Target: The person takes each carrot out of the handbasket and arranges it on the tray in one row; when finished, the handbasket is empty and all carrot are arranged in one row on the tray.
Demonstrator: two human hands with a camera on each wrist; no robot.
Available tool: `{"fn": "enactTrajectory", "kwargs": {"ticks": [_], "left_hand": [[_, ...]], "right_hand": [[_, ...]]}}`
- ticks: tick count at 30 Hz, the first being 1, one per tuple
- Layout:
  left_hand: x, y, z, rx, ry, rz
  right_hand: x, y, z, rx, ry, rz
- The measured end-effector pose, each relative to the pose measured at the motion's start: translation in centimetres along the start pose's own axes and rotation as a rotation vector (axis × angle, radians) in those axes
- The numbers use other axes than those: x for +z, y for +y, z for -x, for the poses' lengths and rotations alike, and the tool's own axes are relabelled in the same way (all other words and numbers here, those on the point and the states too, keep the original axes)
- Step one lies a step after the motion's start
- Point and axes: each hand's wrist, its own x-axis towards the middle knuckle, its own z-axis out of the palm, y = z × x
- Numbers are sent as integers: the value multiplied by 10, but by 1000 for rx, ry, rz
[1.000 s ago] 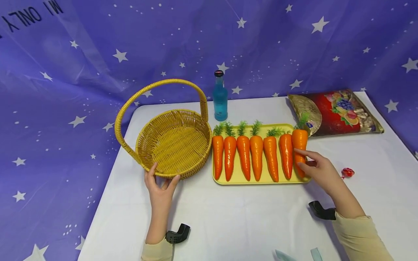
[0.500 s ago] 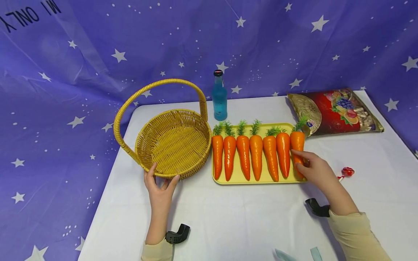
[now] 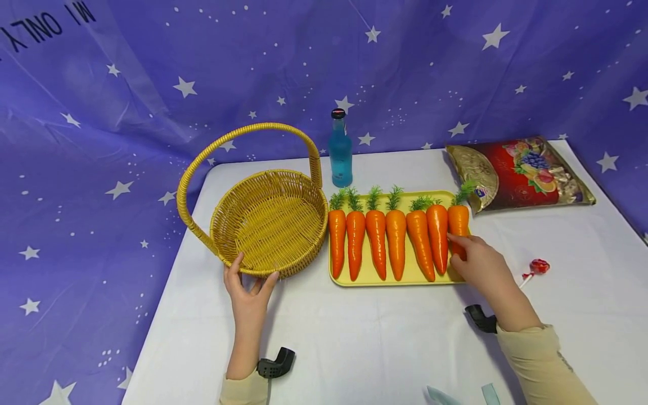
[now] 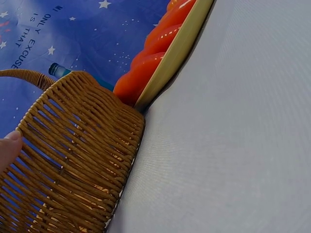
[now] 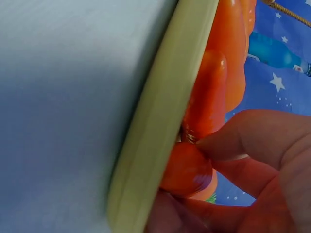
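My left hand [image 3: 250,298] holds the near rim of a yellow wicker basket [image 3: 280,230] with a tall hoop handle. In the left wrist view, a fingertip [image 4: 11,145] rests against the basket's woven wall [image 4: 73,155]. Several orange toy carrots [image 3: 397,242] with green tops lie side by side on a yellow tray [image 3: 411,270], tips toward me. At the row's right end, my right hand [image 3: 483,267] pinches the lower part of the last carrot [image 3: 458,218]. The right wrist view shows thumb and fingers around its tip [image 5: 187,170], close to the tray's edge [image 5: 160,107].
A blue bottle [image 3: 341,152] stands behind the basket and tray. A red and gold candy bag [image 3: 521,174] lies at the back right, close to the tray's corner. A red lollipop [image 3: 539,266] lies right of my right hand. Pale blue strips [image 3: 440,395] lie at the near edge.
My right hand has moved left with the rightmost carrot, drawing it closer to the row. The neighbouring carrot has shifted slightly left too. My left hand stays on the basket.
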Motion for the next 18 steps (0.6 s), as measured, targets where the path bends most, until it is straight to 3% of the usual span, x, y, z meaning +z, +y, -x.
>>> {"fn": "enactTrajectory", "kwargs": {"ticks": [12,15,18], "left_hand": [[0,-3,-1,15,-9,15],[-1,-1,-2,-2,-14,13],[-5,6,0,2,17,-61]], "right_hand": [[-6,-2,6,-18,63,26],[-11,-3,8,-8,136,21],[-18,-5,11,-25,266,-2]]}}
